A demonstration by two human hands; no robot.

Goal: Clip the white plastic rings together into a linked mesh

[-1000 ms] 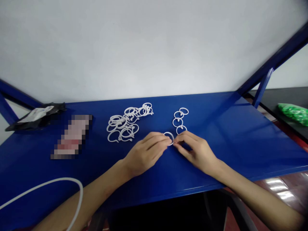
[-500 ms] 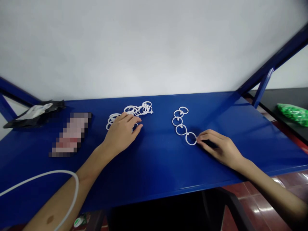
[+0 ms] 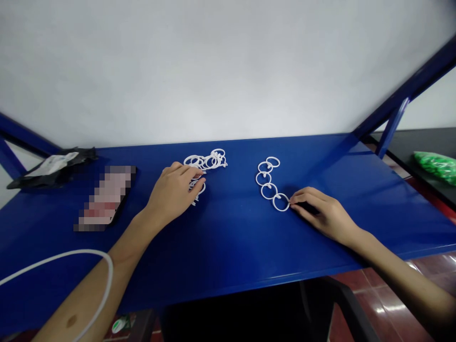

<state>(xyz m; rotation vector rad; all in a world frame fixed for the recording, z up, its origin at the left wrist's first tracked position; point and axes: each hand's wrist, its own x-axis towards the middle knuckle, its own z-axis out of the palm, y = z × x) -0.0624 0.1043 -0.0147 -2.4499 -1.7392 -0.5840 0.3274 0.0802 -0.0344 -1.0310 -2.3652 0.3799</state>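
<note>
My left hand (image 3: 174, 190) lies over a bunch of white plastic rings (image 3: 202, 186), its thumb and fingers apart. The palm hides part of that bunch. Just behind it sits a heap of more white rings (image 3: 213, 161), overlapping one another. To the right, several white rings form a curved chain (image 3: 263, 178), each with a small tab. My right hand (image 3: 322, 211) pinches the edge of the nearest ring (image 3: 281, 203) in this chain between thumb and fingertips.
A phone (image 3: 107, 197) with a blurred screen lies left on the blue table (image 3: 231, 251). Behind it is a black plastic package (image 3: 53, 166). A white cable (image 3: 71, 251) loops over my left forearm. Green items in a clear bag (image 3: 436, 166) rest on a dark surface at right.
My left hand has shifted slightly left, covering the rings at its left and uncovering some at its right. The ring in my right hand has moved slightly up and left.
</note>
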